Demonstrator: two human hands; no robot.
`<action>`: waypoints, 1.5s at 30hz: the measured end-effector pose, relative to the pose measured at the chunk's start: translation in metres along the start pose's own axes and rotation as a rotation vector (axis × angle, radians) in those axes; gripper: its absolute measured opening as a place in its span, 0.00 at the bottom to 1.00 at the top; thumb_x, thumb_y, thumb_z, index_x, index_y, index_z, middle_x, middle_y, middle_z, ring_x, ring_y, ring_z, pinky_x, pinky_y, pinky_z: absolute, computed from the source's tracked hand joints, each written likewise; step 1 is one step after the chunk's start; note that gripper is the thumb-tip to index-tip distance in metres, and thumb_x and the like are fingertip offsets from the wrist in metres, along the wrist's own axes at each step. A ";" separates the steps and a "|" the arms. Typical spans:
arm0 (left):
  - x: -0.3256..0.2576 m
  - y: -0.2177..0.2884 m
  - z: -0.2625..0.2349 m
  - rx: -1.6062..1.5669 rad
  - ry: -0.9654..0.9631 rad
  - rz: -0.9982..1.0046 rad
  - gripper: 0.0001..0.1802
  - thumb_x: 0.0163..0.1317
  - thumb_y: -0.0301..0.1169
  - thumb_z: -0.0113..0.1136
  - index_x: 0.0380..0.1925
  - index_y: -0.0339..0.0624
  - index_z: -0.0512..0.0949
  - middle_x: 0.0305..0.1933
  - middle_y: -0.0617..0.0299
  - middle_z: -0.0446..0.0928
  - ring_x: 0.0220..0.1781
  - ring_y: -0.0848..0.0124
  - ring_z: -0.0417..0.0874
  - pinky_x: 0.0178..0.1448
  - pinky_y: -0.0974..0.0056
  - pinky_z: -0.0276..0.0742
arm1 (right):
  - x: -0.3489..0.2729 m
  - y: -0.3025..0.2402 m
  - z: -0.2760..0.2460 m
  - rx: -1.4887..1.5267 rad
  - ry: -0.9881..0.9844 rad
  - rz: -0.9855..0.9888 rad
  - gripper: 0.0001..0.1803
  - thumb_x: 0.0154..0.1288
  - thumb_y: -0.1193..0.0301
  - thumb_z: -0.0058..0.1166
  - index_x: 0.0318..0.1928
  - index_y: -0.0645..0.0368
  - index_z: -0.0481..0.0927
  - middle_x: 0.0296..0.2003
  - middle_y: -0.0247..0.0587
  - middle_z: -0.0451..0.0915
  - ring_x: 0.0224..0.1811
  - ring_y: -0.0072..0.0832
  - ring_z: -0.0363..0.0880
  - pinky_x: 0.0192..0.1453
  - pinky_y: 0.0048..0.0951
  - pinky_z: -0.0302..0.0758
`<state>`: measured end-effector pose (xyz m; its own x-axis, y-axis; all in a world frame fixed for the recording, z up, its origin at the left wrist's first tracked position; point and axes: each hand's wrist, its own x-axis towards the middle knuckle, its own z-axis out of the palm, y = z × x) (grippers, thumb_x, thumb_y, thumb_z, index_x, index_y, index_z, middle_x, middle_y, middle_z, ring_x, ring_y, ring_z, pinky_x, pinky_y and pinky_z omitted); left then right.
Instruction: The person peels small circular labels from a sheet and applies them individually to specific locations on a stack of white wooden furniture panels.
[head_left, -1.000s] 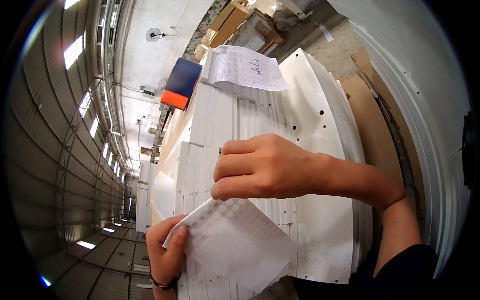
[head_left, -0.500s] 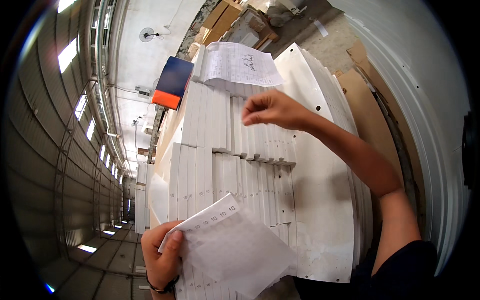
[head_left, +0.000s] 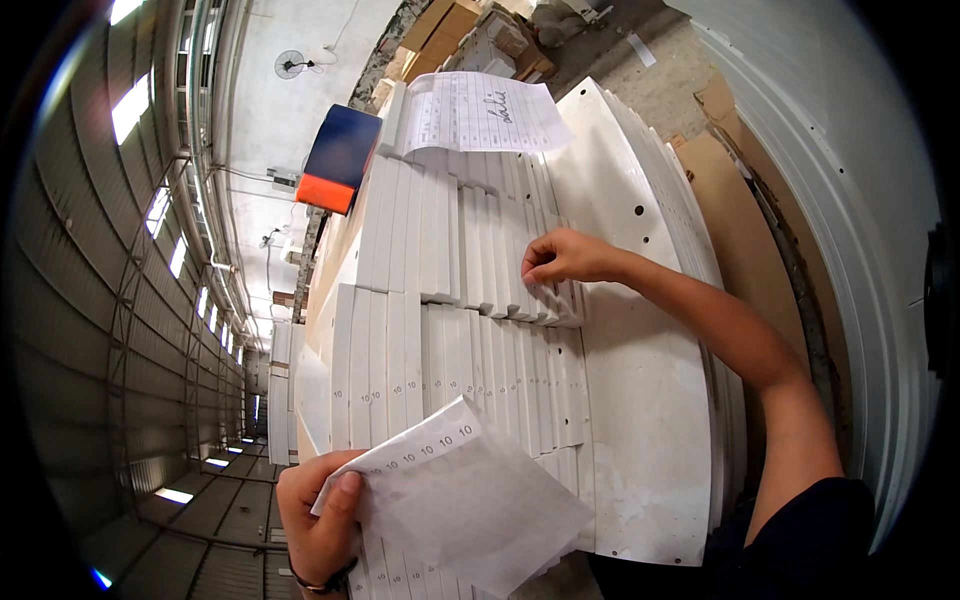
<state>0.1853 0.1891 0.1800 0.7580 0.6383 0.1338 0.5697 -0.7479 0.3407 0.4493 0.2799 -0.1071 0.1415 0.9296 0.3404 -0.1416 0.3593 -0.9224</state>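
My left hand (head_left: 322, 517) pinches a white sheet of number stickers (head_left: 470, 495) at its corner, thumb on top. The sheet hangs over the near end of the stacked boards, its printed strip along the upper edge. Over the far row of white boards (head_left: 410, 230), my right hand (head_left: 568, 257) is closed, thumb and fingertips pressed together at the boards' right-hand edges. Whatever lies between those fingertips is too small to make out. A nearer row of white boards (head_left: 450, 355) carries small printed stickers along its edges.
A printed form with handwriting (head_left: 485, 112) lies atop the far boards. Beside it on the left stands a dark blue and orange box (head_left: 340, 155). To the right is a stack of large white panels with holes (head_left: 645, 400), then cardboard (head_left: 745, 230). Brown cartons (head_left: 440, 35) sit far back.
My right hand has moved down and to the right, from above the far boards to their right-hand edges. My left hand keeps the sticker sheet in nearly the same place.
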 end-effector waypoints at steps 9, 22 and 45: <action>0.000 0.001 0.000 0.019 -0.023 0.007 0.16 0.57 0.33 0.52 0.31 0.27 0.77 0.24 0.56 0.79 0.26 0.75 0.76 0.32 0.73 0.68 | 0.007 -0.002 0.012 -0.162 0.317 -0.083 0.09 0.49 0.70 0.62 0.26 0.62 0.77 0.25 0.36 0.79 0.28 0.23 0.75 0.33 0.26 0.70; 0.000 -0.001 -0.003 0.020 -0.030 0.011 0.16 0.57 0.34 0.52 0.30 0.27 0.77 0.24 0.56 0.79 0.25 0.75 0.76 0.31 0.72 0.69 | 0.006 -0.009 0.015 0.179 0.027 -0.130 0.08 0.55 0.73 0.56 0.33 0.59 0.71 0.29 0.31 0.73 0.31 0.16 0.69 0.35 0.19 0.69; 0.005 0.002 -0.001 0.023 -0.100 0.033 0.14 0.57 0.30 0.50 0.32 0.27 0.77 0.26 0.55 0.79 0.27 0.73 0.77 0.34 0.73 0.69 | 0.001 -0.022 0.020 -0.082 0.242 -0.072 0.10 0.50 0.76 0.59 0.22 0.59 0.68 0.20 0.31 0.72 0.26 0.16 0.69 0.32 0.20 0.67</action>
<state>0.1904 0.1910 0.1824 0.8037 0.5929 0.0503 0.5505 -0.7729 0.3156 0.4334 0.2748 -0.0824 0.3795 0.8518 0.3611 -0.0441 0.4065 -0.9126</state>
